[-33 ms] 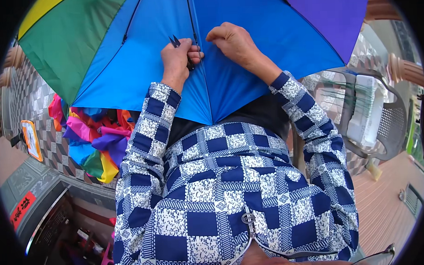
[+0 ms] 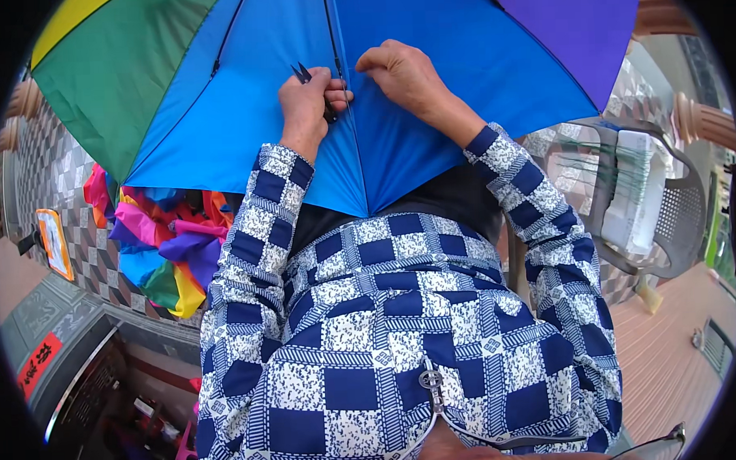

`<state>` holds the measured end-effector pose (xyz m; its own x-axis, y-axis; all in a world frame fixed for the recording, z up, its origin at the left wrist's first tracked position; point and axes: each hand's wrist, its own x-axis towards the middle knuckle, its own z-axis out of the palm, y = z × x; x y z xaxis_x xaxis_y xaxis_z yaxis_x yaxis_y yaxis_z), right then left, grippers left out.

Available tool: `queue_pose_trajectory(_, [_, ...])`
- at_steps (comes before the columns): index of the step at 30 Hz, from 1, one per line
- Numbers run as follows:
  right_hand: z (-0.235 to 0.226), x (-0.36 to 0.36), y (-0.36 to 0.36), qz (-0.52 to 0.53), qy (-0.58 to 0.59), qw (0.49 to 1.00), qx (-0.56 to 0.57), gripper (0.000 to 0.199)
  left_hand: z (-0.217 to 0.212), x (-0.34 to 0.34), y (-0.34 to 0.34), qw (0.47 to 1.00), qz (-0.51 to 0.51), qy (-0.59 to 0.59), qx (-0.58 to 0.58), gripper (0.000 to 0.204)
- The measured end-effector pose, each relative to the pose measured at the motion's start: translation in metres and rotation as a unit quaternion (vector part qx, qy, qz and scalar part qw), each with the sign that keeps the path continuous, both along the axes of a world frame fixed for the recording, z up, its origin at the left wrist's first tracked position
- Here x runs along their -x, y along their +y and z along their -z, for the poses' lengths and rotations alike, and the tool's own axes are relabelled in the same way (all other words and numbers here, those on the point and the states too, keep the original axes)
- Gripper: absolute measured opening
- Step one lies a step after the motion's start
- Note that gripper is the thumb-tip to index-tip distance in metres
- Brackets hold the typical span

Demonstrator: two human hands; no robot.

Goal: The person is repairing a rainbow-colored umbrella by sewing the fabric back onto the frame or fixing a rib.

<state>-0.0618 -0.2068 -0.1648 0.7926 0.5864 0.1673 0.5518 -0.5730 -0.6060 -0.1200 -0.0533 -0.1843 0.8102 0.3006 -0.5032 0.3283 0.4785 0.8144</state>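
Note:
An open umbrella canopy [image 2: 460, 89] with blue, purple, green and yellow panels spreads across my lap, its inner side and dark ribs facing me. My left hand [image 2: 303, 106] is closed around small black thread snips [image 2: 302, 73], their pointed blades sticking up past the thumb. Its fingertips rest against a thin metal rib [image 2: 333, 36] at the seam between two blue panels. Just right of that rib, my right hand [image 2: 403, 73] is raised with thumb and forefinger pinched together. Whatever is between those fingertips is too small to make out.
Crumpled multicoloured fabric [image 2: 174, 253] is heaped at my left, above a checkered tile floor [image 2: 85, 240]. To the right stands a grey plastic chair [image 2: 680, 219] bearing a white foam block [image 2: 630, 188] with green strands across it. An orange-framed sign [image 2: 55, 243] is at far left.
My right hand and forearm have shifted very slightly left. The left hand, snips and umbrella look unchanged.

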Motion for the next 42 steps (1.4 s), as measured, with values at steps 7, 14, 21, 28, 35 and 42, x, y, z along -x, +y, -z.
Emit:
queue_pose_trajectory(7, [0.014,-0.004,0.015,0.07,-0.018,0.997,0.037,0.014,0.0,0.0,0.0,1.0,-0.023,0.007,0.014,0.012])
queue_pose_trajectory(14, [0.013,-0.005,0.018,0.043,0.01,0.995,0.084,0.014,0.003,0.0,0.0,1.0,-0.023,0.004,0.019,0.013])
queue_pose_trajectory(21, [0.016,-0.003,0.02,0.023,-0.046,0.994,0.095,0.014,0.003,0.0,-0.001,1.0,-0.026,0.004,0.012,0.015])
queue_pose_trajectory(28, [0.026,-0.014,0.03,0.006,-0.092,0.993,0.073,0.013,0.005,-0.002,-0.003,1.0,-0.017,0.004,-0.001,0.013])
queue_pose_trajectory(35, [0.041,-0.012,0.033,0.043,-0.087,0.995,0.018,0.01,0.01,-0.006,-0.001,1.0,-0.004,0.014,-0.009,0.012])
queue_pose_trajectory(42, [0.047,-0.009,0.033,0.073,-0.055,0.995,-0.027,0.01,0.016,-0.008,-0.001,0.999,-0.003,0.018,0.03,0.012])
